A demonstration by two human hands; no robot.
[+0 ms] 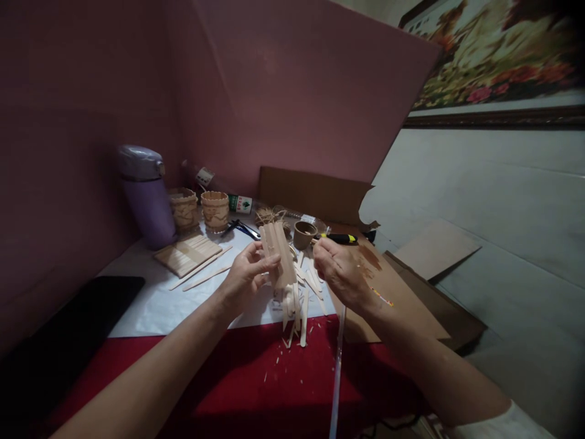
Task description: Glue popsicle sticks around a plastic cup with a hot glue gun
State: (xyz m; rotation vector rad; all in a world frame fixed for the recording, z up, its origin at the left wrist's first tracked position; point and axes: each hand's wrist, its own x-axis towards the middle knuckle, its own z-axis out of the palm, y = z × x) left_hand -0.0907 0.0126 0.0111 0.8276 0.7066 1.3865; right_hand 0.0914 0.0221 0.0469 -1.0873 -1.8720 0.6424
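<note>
My left hand (247, 271) is closed on a panel of wooden craft sticks (281, 259), laid side by side and held upright over the table. My right hand (337, 268) is closed in a pinch, just right of the panel and by a small brown cup (304, 235). What sits in its fingers is too small to make out. Loose craft sticks (304, 320) and splinters lie below the panel. Behind the panel is a bundle of dry fibre (273, 216), partly hidden. Past the right hand rests a black and yellow tool handle (343, 238).
Left stand a purple bottle (150, 210) and two decorated wooden cups (215, 212), with a stack of craft sticks (188, 255) in front. Plastic bottles (241, 203) lie behind. Cardboard (402, 305) covers the right side. A clear strip (338, 372) crosses the red cloth (237, 378).
</note>
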